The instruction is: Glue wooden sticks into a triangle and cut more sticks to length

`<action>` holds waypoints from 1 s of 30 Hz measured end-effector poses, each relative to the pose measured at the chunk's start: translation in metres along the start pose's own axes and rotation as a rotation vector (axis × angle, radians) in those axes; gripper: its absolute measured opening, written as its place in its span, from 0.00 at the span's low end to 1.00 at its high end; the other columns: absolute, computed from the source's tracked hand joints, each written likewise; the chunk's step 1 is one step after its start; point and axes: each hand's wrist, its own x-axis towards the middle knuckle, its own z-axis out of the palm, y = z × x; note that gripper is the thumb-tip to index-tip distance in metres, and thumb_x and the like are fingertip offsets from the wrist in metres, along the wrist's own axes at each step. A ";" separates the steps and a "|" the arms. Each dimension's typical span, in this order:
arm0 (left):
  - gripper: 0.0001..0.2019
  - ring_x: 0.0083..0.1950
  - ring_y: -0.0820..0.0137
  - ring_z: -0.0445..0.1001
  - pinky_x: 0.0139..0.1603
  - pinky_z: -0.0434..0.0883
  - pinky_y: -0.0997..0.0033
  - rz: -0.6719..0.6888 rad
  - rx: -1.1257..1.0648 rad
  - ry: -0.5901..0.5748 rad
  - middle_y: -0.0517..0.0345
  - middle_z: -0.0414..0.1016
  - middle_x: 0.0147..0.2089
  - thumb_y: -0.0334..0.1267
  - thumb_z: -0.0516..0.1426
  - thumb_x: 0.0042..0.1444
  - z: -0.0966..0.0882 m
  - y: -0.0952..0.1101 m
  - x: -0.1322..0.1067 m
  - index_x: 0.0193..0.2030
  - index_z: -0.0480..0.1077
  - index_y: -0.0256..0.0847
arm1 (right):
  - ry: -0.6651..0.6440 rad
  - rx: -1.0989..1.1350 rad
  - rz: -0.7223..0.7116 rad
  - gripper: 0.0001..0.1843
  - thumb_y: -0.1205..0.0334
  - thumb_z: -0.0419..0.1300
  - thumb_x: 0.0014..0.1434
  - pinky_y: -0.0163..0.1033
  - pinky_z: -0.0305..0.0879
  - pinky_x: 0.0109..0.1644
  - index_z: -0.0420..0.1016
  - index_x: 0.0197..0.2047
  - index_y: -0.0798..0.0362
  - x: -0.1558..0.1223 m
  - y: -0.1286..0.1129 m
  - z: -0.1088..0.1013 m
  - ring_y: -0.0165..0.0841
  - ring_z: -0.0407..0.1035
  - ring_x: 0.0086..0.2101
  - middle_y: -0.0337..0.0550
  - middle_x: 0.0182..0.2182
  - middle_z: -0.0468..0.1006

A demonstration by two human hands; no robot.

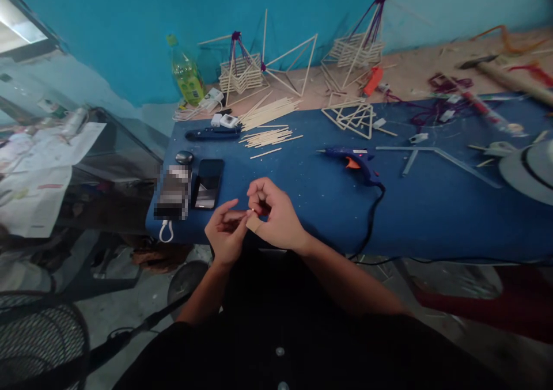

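Both my hands meet over the front edge of the blue-topped table. My left hand (226,233) pinches with thumb and forefinger against the fingertips of my right hand (279,217), which is curled in. A tiny pale thing shows between the fingertips, too small to name. Beyond my hands lie several loose thin wooden sticks (264,137) and a larger bundle of sticks (272,112). To the right a blue hot glue gun (352,158) with an orange trigger lies on its side. A black phone (208,184) rests left of my hands.
Stick structures with purple cord (242,73) stand along the wall, near a green-yellow bottle (188,76). A flat stick frame (352,116), clear glue sticks (449,158) and a hammer (510,79) lie rightward. The glue gun's black cable (370,223) crosses the front edge. A fan (38,338) stands lower left.
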 end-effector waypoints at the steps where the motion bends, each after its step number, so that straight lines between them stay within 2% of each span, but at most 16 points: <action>1: 0.18 0.28 0.70 0.85 0.34 0.81 0.75 0.030 0.056 -0.038 0.57 0.87 0.31 0.49 0.75 0.60 0.000 0.000 0.001 0.48 0.84 0.39 | -0.003 0.030 -0.018 0.24 0.63 0.65 0.48 0.40 0.59 0.34 0.64 0.49 0.44 0.002 -0.002 -0.001 0.29 0.58 0.26 0.26 0.26 0.64; 3: 0.10 0.27 0.72 0.81 0.32 0.77 0.76 0.164 0.194 -0.168 0.58 0.85 0.29 0.44 0.70 0.65 0.001 0.002 0.003 0.40 0.83 0.39 | -0.030 0.115 -0.043 0.29 0.61 0.66 0.49 0.42 0.67 0.40 0.62 0.54 0.43 0.008 -0.007 -0.004 0.32 0.67 0.30 0.26 0.27 0.65; 4: 0.09 0.27 0.73 0.79 0.31 0.76 0.76 0.257 0.260 -0.241 0.58 0.84 0.29 0.40 0.68 0.65 0.002 0.004 0.004 0.36 0.82 0.39 | -0.051 0.156 -0.047 0.31 0.61 0.67 0.50 0.44 0.71 0.46 0.62 0.56 0.43 0.011 -0.008 -0.005 0.35 0.74 0.35 0.27 0.26 0.65; 6: 0.09 0.28 0.72 0.79 0.31 0.74 0.76 0.415 0.342 -0.360 0.57 0.82 0.28 0.34 0.66 0.64 0.004 0.008 0.005 0.31 0.80 0.39 | -0.078 0.216 -0.046 0.34 0.59 0.69 0.51 0.52 0.73 0.63 0.62 0.59 0.43 0.016 -0.008 -0.005 0.42 0.81 0.52 0.28 0.26 0.65; 8: 0.09 0.28 0.72 0.79 0.31 0.74 0.76 0.458 0.346 -0.436 0.58 0.83 0.29 0.31 0.64 0.64 0.005 0.010 0.005 0.31 0.78 0.40 | -0.105 0.238 -0.016 0.38 0.57 0.70 0.52 0.58 0.66 0.76 0.62 0.64 0.43 0.020 -0.005 -0.004 0.45 0.76 0.67 0.32 0.29 0.70; 9: 0.09 0.28 0.72 0.80 0.32 0.75 0.75 0.452 0.339 -0.464 0.58 0.83 0.29 0.31 0.64 0.64 0.005 0.011 0.003 0.31 0.78 0.40 | -0.129 0.239 0.003 0.43 0.56 0.71 0.52 0.60 0.63 0.79 0.60 0.68 0.44 0.021 -0.003 -0.003 0.46 0.71 0.72 0.37 0.34 0.76; 10: 0.09 0.28 0.71 0.80 0.32 0.75 0.74 0.447 0.341 -0.489 0.57 0.83 0.29 0.31 0.63 0.65 0.005 0.010 0.001 0.32 0.78 0.40 | -0.160 0.235 0.020 0.50 0.54 0.73 0.52 0.61 0.60 0.81 0.57 0.74 0.44 0.021 -0.002 -0.002 0.47 0.66 0.75 0.44 0.43 0.82; 11: 0.08 0.28 0.70 0.81 0.31 0.75 0.73 0.453 0.355 -0.503 0.56 0.83 0.29 0.31 0.62 0.65 0.004 0.008 -0.002 0.33 0.79 0.39 | -0.190 0.226 0.034 0.59 0.53 0.75 0.50 0.62 0.57 0.82 0.52 0.79 0.43 0.021 0.000 -0.001 0.48 0.61 0.78 0.51 0.56 0.82; 12: 0.08 0.29 0.68 0.82 0.31 0.76 0.71 0.471 0.384 -0.513 0.54 0.84 0.30 0.32 0.61 0.65 0.002 0.005 -0.005 0.34 0.79 0.38 | -0.215 0.213 0.043 0.68 0.52 0.78 0.48 0.63 0.53 0.84 0.45 0.83 0.42 0.020 0.001 -0.001 0.50 0.56 0.81 0.57 0.69 0.75; 13: 0.08 0.29 0.66 0.82 0.31 0.76 0.70 0.497 0.423 -0.522 0.52 0.84 0.30 0.33 0.61 0.65 0.000 0.002 -0.009 0.35 0.80 0.37 | -0.231 0.197 0.045 0.75 0.51 0.81 0.46 0.63 0.50 0.85 0.39 0.86 0.40 0.018 0.001 0.000 0.51 0.51 0.82 0.60 0.78 0.64; 15: 0.08 0.30 0.64 0.83 0.30 0.77 0.68 0.530 0.508 -0.550 0.51 0.84 0.31 0.33 0.60 0.65 -0.004 -0.005 -0.016 0.36 0.80 0.37 | -0.238 0.166 0.030 0.79 0.50 0.82 0.47 0.63 0.47 0.86 0.35 0.87 0.38 0.015 0.002 -0.001 0.51 0.46 0.83 0.58 0.85 0.49; 17: 0.08 0.30 0.64 0.84 0.31 0.78 0.68 0.546 0.553 -0.593 0.52 0.84 0.31 0.33 0.60 0.66 -0.006 -0.010 -0.021 0.37 0.81 0.38 | -0.234 0.135 -0.008 0.71 0.51 0.81 0.52 0.63 0.52 0.85 0.41 0.86 0.40 0.011 0.002 -0.003 0.51 0.51 0.82 0.58 0.85 0.49; 20: 0.07 0.31 0.63 0.85 0.32 0.80 0.67 0.602 0.543 -0.593 0.52 0.86 0.32 0.33 0.62 0.66 -0.005 -0.011 -0.023 0.39 0.82 0.39 | -0.189 0.069 -0.092 0.50 0.54 0.76 0.59 0.61 0.66 0.78 0.59 0.78 0.44 0.006 0.001 -0.007 0.48 0.71 0.72 0.58 0.78 0.68; 23: 0.06 0.27 0.65 0.83 0.28 0.77 0.69 0.701 0.523 -0.522 0.53 0.86 0.31 0.32 0.62 0.64 0.000 -0.003 -0.020 0.38 0.82 0.40 | -0.135 -0.009 -0.153 0.27 0.60 0.71 0.64 0.54 0.77 0.64 0.73 0.65 0.47 -0.001 -0.001 -0.009 0.42 0.82 0.57 0.51 0.60 0.85; 27: 0.11 0.23 0.70 0.78 0.25 0.71 0.72 0.775 0.535 -0.461 0.56 0.81 0.26 0.33 0.59 0.67 0.005 0.012 -0.011 0.32 0.77 0.41 | -0.056 -0.116 -0.229 0.07 0.64 0.67 0.66 0.41 0.79 0.48 0.81 0.48 0.50 -0.012 -0.008 -0.013 0.33 0.82 0.41 0.43 0.41 0.88; 30: 0.14 0.21 0.73 0.74 0.25 0.66 0.71 0.785 0.566 -0.462 0.59 0.77 0.23 0.32 0.57 0.69 0.004 0.020 -0.003 0.30 0.74 0.41 | -0.016 -0.258 -0.298 0.03 0.66 0.65 0.67 0.36 0.74 0.39 0.82 0.42 0.52 -0.020 -0.015 -0.022 0.28 0.77 0.32 0.38 0.34 0.85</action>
